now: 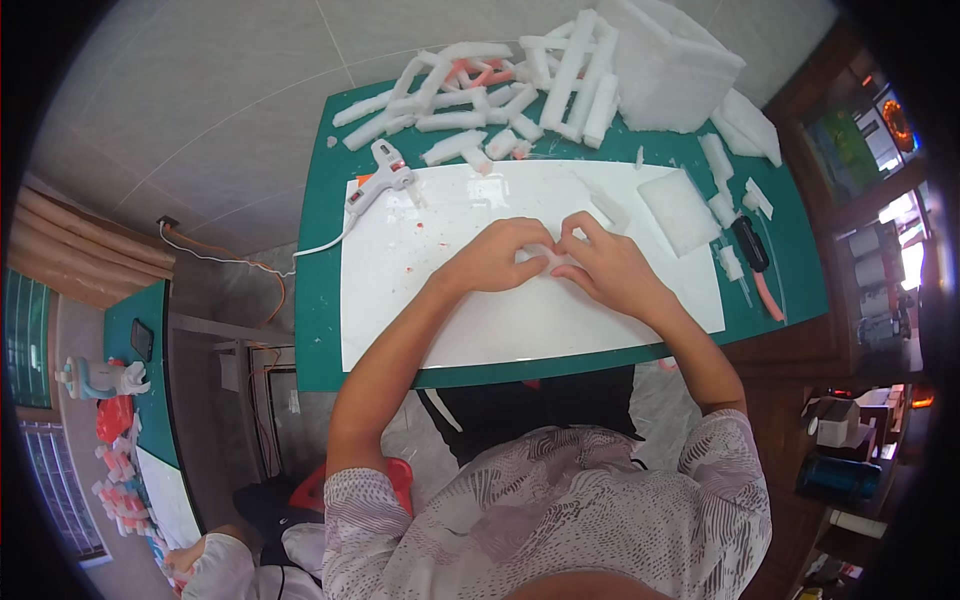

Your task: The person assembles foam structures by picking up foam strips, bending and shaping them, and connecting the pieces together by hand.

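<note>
Over the white board [450, 335], my left hand [498, 256] and my right hand [618, 268] meet with fingers bent inward. Between their fingertips is a small white foam piece [546, 262], mostly covered by the fingers, so its full shape is hidden. Just beyond my right hand lies a loose white foam strip [608, 208]. A flat square foam slab [680, 212] rests farther right on the board. Pinkish-red crumbs [420, 240] are scattered to the left of my left hand.
A white glue gun [385, 178] with a cord lies at the board's far left corner. White foam strips [450, 122] are heaped along the back of the green mat [318, 330], beside a big foam block [675, 65]. A black-handled tool [750, 243] lies right. Another person's sleeve [225, 568] shows lower left.
</note>
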A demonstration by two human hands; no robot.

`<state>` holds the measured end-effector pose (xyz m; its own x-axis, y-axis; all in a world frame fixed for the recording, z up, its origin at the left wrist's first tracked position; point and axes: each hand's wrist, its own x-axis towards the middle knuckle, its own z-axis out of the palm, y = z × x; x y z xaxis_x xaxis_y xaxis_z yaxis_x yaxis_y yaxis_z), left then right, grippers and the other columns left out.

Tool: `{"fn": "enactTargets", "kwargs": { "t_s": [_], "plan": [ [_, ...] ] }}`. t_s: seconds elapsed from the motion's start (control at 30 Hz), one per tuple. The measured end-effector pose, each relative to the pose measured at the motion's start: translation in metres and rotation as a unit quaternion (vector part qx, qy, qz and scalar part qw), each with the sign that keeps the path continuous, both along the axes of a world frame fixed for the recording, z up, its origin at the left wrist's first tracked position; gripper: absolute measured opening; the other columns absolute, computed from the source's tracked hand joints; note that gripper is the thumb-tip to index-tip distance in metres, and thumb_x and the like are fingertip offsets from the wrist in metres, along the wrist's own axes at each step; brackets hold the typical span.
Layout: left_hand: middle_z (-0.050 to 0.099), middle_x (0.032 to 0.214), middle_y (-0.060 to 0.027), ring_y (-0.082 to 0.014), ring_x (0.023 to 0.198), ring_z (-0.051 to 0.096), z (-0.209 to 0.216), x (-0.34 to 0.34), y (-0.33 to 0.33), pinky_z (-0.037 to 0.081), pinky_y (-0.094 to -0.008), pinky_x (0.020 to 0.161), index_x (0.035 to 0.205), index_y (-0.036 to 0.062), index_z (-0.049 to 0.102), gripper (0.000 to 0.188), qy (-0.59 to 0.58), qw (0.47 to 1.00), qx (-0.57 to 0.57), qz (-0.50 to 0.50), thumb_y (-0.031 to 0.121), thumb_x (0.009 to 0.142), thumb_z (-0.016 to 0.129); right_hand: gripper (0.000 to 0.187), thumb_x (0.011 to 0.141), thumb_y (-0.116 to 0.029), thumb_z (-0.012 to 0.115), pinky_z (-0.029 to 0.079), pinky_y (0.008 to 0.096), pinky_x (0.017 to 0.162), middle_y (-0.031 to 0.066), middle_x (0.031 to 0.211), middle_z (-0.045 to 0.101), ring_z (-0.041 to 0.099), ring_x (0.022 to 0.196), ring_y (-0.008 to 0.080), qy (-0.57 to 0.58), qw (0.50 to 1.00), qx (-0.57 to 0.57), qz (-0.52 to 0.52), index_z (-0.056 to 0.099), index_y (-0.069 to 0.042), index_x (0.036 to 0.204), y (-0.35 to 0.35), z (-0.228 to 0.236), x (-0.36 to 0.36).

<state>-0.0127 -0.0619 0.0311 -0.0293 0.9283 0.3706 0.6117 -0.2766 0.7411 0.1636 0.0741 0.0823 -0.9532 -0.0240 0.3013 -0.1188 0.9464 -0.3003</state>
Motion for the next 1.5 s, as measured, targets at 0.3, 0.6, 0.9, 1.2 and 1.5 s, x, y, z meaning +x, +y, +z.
{"fn": "enactTargets", "kwargs": {
  "t_s": [0.3,0.6,0.9,1.2,1.5],
  "plan": [
    [0.068,0.095,-0.0118,-0.0281,0.090,0.063,0.006,-0.001,-0.004,0.049,-0.0346,0.080,0.097,0.0032,0.069,0.017,0.014,0.999,-0.043,-0.013,0.017,0.087,0.070,0.028,0.086,-0.034,0.070,0.052,0.0372,0.066,0.0061,0.092,0.060,0.065,0.073,0.0271,-0.064,0.997,0.035,-0.039,0.068,-0.008,0.095,-0.010,0.009,0.005],
    [0.070,0.095,-0.0117,-0.0207,0.087,0.065,0.012,0.001,-0.005,0.049,-0.0311,0.080,0.101,0.0029,0.069,0.020,-0.113,0.991,-0.046,-0.062,0.018,0.088,0.069,0.024,0.081,-0.025,0.076,0.049,0.0368,0.065,0.0088,0.088,0.061,0.062,0.073,0.0294,0.003,0.997,-0.075,-0.036,0.068,-0.003,0.087,-0.005,0.015,0.009],
    [0.070,0.096,-0.0055,-0.0129,0.087,0.057,0.027,-0.006,-0.007,0.043,-0.0263,0.077,0.107,0.0054,0.070,0.028,-0.152,0.971,-0.176,-0.059,0.021,0.084,0.075,0.030,0.077,-0.026,0.079,0.048,0.0352,0.075,0.0092,0.090,0.060,0.060,0.085,0.0272,-0.074,0.987,-0.143,-0.006,0.067,-0.002,0.089,0.009,0.022,0.006],
    [0.069,0.092,-0.0054,-0.0164,0.087,0.060,0.013,0.004,-0.004,0.043,-0.0267,0.077,0.097,0.0066,0.072,0.018,-0.136,0.985,-0.104,-0.035,0.019,0.085,0.073,0.030,0.078,-0.027,0.079,0.047,0.0357,0.080,0.0088,0.094,0.060,0.060,0.090,0.0275,-0.113,0.980,-0.164,0.007,0.067,-0.003,0.091,0.004,0.024,0.004],
    [0.067,0.096,-0.0074,-0.0256,0.101,0.057,0.025,0.013,-0.008,0.039,-0.0356,0.092,0.094,0.0071,0.070,0.017,0.096,0.994,0.022,0.042,0.022,0.086,0.073,0.029,0.078,-0.026,0.079,0.048,0.0372,0.077,0.0098,0.093,0.062,0.061,0.086,0.0289,-0.106,0.987,-0.117,-0.009,0.069,-0.001,0.089,0.005,0.019,-0.001]
  ]
}}
